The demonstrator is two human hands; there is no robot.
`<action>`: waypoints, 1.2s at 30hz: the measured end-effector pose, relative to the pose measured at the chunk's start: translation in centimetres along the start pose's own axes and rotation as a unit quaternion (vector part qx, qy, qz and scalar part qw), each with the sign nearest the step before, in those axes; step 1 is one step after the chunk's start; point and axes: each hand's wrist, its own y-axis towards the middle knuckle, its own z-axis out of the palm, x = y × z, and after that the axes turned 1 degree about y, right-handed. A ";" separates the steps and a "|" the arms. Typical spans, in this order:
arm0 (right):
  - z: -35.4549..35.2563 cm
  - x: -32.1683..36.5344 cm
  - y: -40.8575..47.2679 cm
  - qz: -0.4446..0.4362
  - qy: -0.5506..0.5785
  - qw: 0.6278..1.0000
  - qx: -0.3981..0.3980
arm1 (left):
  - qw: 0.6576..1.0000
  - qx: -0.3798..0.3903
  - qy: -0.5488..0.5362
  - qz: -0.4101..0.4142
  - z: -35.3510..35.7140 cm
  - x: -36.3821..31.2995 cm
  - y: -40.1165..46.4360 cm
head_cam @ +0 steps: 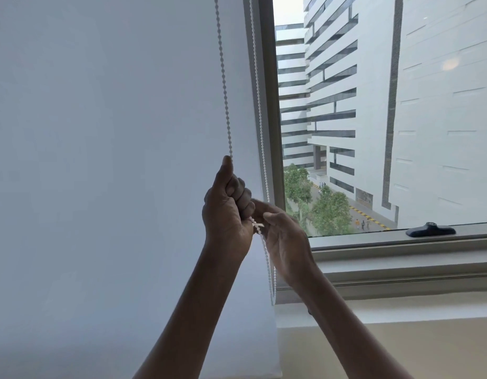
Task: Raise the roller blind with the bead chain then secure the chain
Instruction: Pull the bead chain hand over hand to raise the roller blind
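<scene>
A white roller blind [113, 160] hangs down over the left part of the window, reaching below the sill. Its white bead chain [223, 77] runs in two strands along the blind's right edge. My left hand [227, 206] grips the front strand in a fist, thumb pointing up along it. Just to the right and slightly lower, my right hand [283, 236] holds the back strand [260, 119] with curled fingers. A small white connector on the chain shows between the two hands. The chain's loop hangs down past my wrists to the sill level.
The grey window frame [267, 105] stands right beside the chain. A dark window handle [429, 231] lies on the lower frame at the right. Below it runs the pale window sill [401, 307]. Buildings and trees show through the uncovered glass.
</scene>
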 end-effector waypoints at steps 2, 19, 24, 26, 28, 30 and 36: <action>0.2 1.6 1.0 -0.017 -0.018 1.000 -0.006 | 1.000 -0.002 0.004 0.001 -0.9 0.6 -0.2; 7.4 11.1 7.0 -0.001 0.041 0.999 0.033 | 0.997 0.013 0.080 0.019 -1.5 3.8 -2.3; 7.5 10.8 5.8 -0.074 0.089 0.993 -0.003 | 0.990 0.039 0.128 0.038 -1.4 3.7 -2.5; 7.4 10.7 5.3 -0.094 0.086 0.992 -0.006 | 0.984 0.059 0.163 0.031 -1.5 3.4 -2.4; 7.4 10.4 4.7 -0.106 0.078 0.991 -0.012 | 0.972 0.070 0.225 0.018 -1.4 2.6 -2.0; 7.3 9.7 4.2 -0.115 0.073 0.990 -0.015 | 0.957 0.062 0.284 0.016 -0.8 1.3 -1.1; 7.1 7.5 3.1 -0.132 0.095 0.987 -0.007 | 0.979 0.171 0.103 -0.037 2.4 -4.3 1.4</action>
